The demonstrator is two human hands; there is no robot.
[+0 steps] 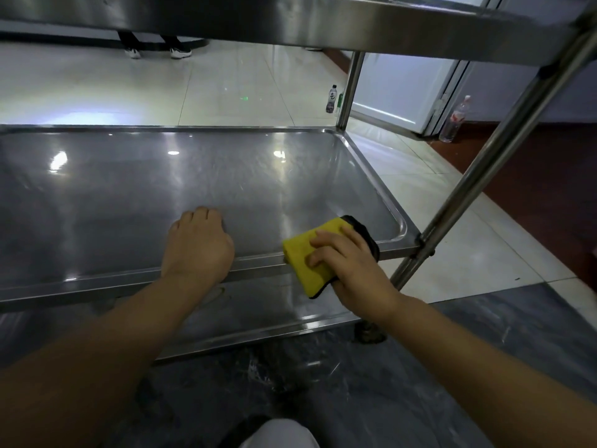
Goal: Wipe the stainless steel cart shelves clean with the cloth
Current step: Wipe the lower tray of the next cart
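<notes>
While gripped, cloth (300, 255) lies near-to-far (leaning right)

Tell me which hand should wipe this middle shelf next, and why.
Right. The right hand grips the yellow cloth at the front right edge of the shelf; the left hand has no cloth and only rests on the shelf.

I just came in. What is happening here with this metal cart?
A person is wiping a steel cart. The right hand holds a yellow cloth against the front rim of the middle shelf, near its right corner. The left hand rests on the same shelf and holds nothing. A lower shelf lies beneath.
</notes>
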